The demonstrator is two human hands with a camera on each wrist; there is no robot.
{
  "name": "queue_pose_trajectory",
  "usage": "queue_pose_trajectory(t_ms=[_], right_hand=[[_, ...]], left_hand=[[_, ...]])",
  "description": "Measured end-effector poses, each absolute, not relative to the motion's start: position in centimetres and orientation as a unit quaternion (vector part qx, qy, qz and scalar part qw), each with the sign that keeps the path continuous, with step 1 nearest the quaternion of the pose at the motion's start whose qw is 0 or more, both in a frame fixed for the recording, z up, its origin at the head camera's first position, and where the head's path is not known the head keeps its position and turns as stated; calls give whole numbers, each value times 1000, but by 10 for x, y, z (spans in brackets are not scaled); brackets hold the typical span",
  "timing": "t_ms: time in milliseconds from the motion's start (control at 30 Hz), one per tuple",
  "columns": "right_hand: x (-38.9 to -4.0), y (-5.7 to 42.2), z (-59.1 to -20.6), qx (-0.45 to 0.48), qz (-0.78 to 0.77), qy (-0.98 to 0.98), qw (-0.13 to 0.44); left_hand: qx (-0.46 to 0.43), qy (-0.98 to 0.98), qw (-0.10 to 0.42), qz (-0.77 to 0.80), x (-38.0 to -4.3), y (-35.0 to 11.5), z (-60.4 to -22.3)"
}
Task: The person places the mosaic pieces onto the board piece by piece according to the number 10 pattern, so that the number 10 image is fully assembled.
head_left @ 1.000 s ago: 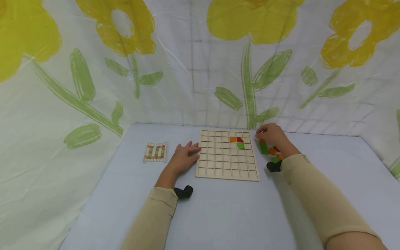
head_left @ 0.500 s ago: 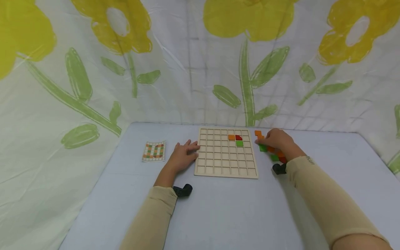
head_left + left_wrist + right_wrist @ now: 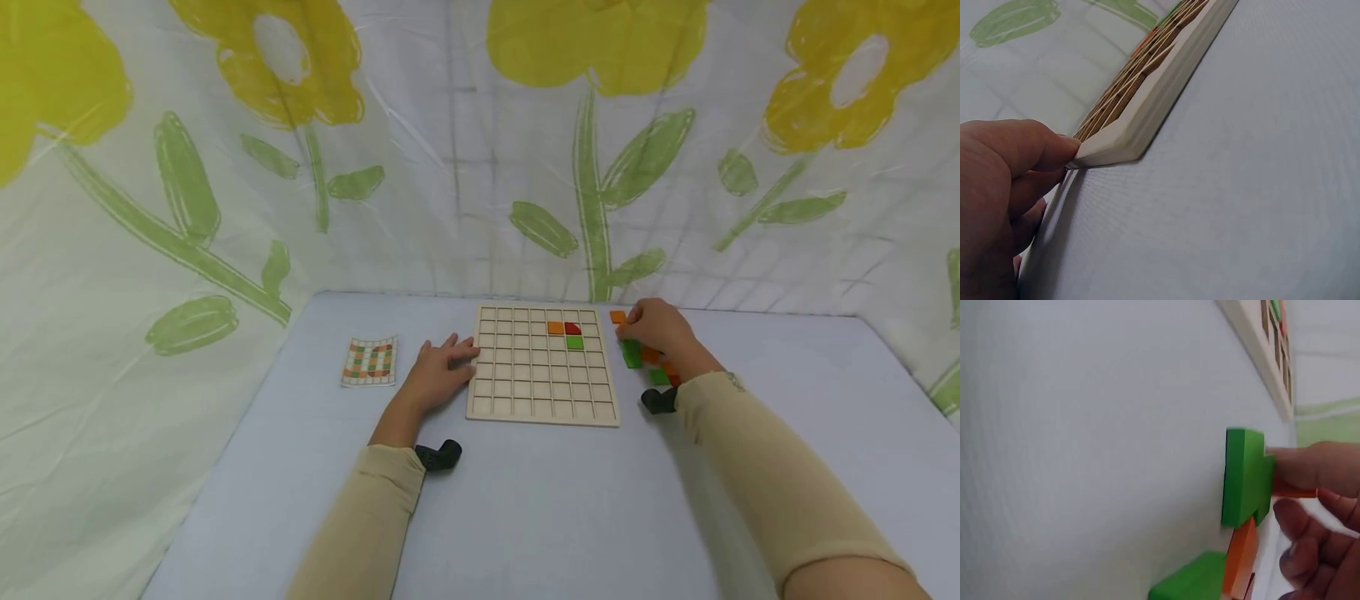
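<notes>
My left hand [image 3: 438,375] lies beside the wooden grid board [image 3: 517,404], its fingers extended and touching the left edge. In the left wrist view, a digit [image 3: 1054,150] rests against the board's corner [image 3: 1110,147]. An orange square tile [image 3: 556,327], a red tile with one rounded corner [image 3: 572,328] and a green square tile [image 3: 574,342] sit in the board's cells. Right of the board, my right hand [image 3: 660,325] pinches an orange tile [image 3: 1294,492] between thumb and finger, just behind green tiles [image 3: 1241,481].
A small pattern card [image 3: 370,362] with coloured squares lies left of my left hand. Loose pieces lie under and around my right hand, among them an orange tile [image 3: 617,317] and a green tile [image 3: 658,377]. A flower-printed curtain [image 3: 420,208] hangs behind the table.
My right hand shifts right and nearer over the loose tiles, then back slightly left and away, where it now holds an orange tile. My left hand stays at the board's edge.
</notes>
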State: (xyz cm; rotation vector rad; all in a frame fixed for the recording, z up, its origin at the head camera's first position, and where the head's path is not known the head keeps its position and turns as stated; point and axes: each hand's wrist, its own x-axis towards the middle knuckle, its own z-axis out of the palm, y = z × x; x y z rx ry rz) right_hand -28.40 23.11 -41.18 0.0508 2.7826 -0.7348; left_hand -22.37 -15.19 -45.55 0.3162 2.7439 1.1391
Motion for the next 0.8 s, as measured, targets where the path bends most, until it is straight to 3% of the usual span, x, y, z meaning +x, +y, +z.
queue_pose_trajectory(t_ms=[200,433,800], right_hand=[[-274,216,-402,-22,-331,940,77],[-254,191,-406,-77,-363,924,95],[-242,174,-416,-55,-345,931,109]], left_hand=[[106,917,78,378,-224,-152,-456],[107,913,77,386,-225,-153,-457],[108,913,71,387,-225,-153,-459]])
